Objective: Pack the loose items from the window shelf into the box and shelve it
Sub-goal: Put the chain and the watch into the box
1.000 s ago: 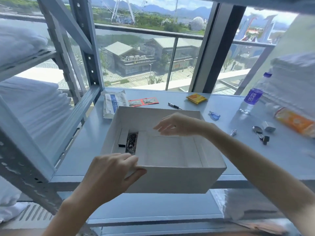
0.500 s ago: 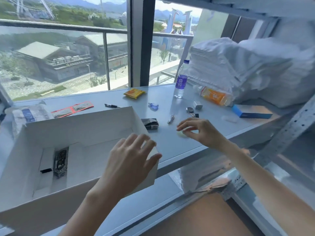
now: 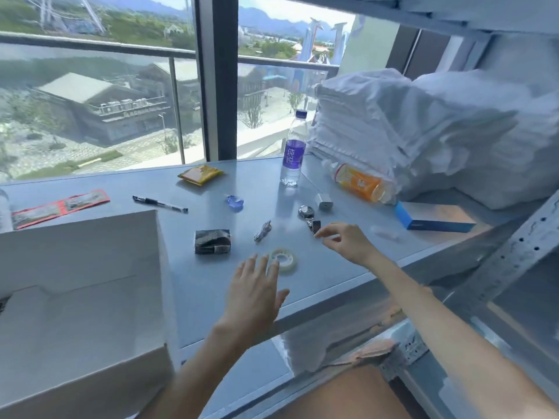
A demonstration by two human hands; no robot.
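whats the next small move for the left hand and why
Probably lower the left hand a little and close its fingers on the tape roll: the hand is open with fingertips right at the roll, which lies loose on the shelf, and the open box waits just to its left.

The white box (image 3: 90, 267) stands open at the left of the shelf (image 3: 332, 276). Right of it lie a tape roll (image 3: 283, 260), a black packet (image 3: 212, 241), a pen (image 3: 160, 204) and a yellow sachet (image 3: 199, 174).

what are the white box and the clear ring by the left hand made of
Large white box: likely matte cardboard, with thin flat walls and folded flaps. Small translucent ring: probably glossy plastic adhesive tape; the shelf shows through it.
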